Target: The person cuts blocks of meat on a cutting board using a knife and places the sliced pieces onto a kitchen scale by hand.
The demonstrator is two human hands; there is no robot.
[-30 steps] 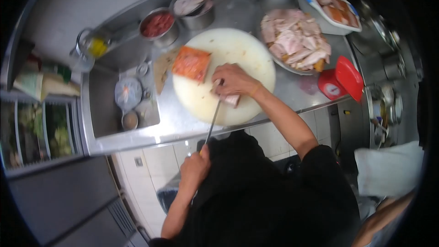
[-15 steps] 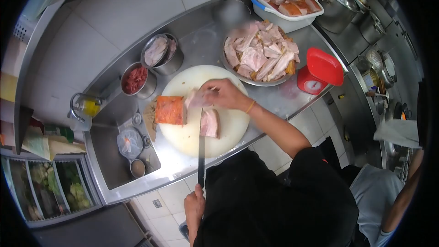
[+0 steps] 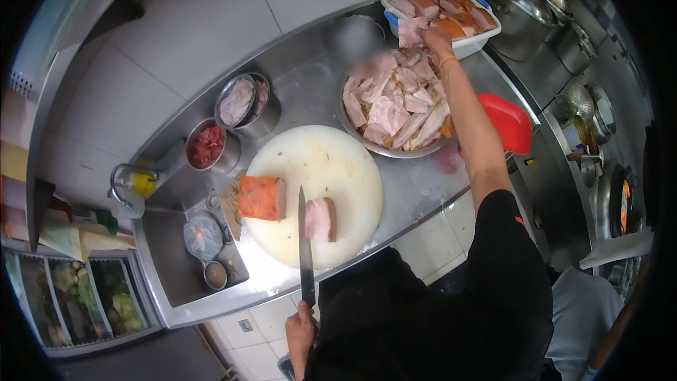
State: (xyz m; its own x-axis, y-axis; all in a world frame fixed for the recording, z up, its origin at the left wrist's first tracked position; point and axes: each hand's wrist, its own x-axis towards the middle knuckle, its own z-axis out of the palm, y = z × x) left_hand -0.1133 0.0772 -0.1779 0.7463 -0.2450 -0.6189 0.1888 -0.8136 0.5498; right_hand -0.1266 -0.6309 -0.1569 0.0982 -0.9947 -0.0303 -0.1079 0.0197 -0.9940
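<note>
My left hand (image 3: 300, 328) is closed round the handle of a long knife (image 3: 305, 240), whose blade lies over the round white cutting board (image 3: 352, 162). Right of the blade is a cut piece of pork (image 3: 321, 220); to its left sits a larger block of pork with orange-brown skin (image 3: 261, 198). My right hand (image 3: 437, 41) reaches to the far right, its fingers closed on a pale slab of pork (image 3: 412, 31) at the near edge of the white tub (image 3: 465, 46). Pork chunks with browned skin (image 3: 451, 10) fill that tub.
A metal bowl (image 3: 381, 149) heaped with pork slices stands below my right forearm. Beside that arm is a red scale (image 3: 506, 123). Metal pots of meat (image 3: 226, 152) stand behind the board. At left is a sink (image 3: 166, 261). Another person (image 3: 582, 310) is at far right.
My right hand has moved from over the board to the tub at the upper right and now grips a pork slab. My left hand stays on the knife.
</note>
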